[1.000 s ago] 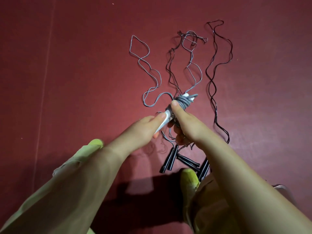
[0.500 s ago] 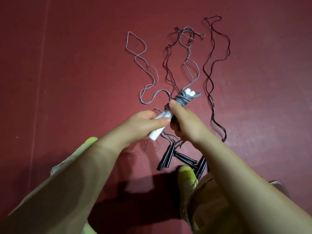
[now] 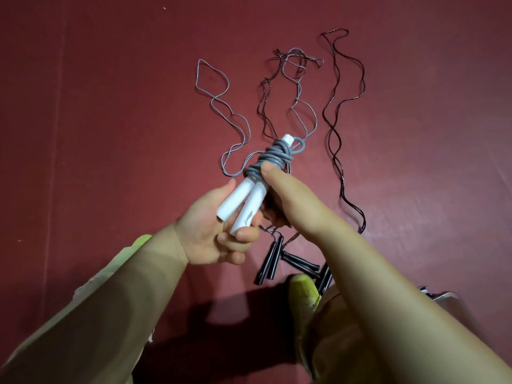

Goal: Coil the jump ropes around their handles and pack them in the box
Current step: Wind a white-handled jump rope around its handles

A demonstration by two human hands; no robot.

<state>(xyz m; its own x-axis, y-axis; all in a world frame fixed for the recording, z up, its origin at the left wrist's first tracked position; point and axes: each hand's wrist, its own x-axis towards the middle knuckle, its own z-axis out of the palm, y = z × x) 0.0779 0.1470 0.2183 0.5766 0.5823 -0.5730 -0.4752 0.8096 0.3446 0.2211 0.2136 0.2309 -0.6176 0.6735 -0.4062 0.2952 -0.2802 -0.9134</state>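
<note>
partly coiled, the grey rope point(image 3: 273, 159) wraps two white handles point(image 3: 243, 202).

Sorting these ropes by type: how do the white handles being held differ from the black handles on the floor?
The white handles are lifted, gripped by the left hand and right hand; the black handles lie on the red floor. The white pair carries gray rope coiled round its upper end; the black ones' ropes trail loose. The white look thicker. Both are slim cylinders lying in pairs.
</note>
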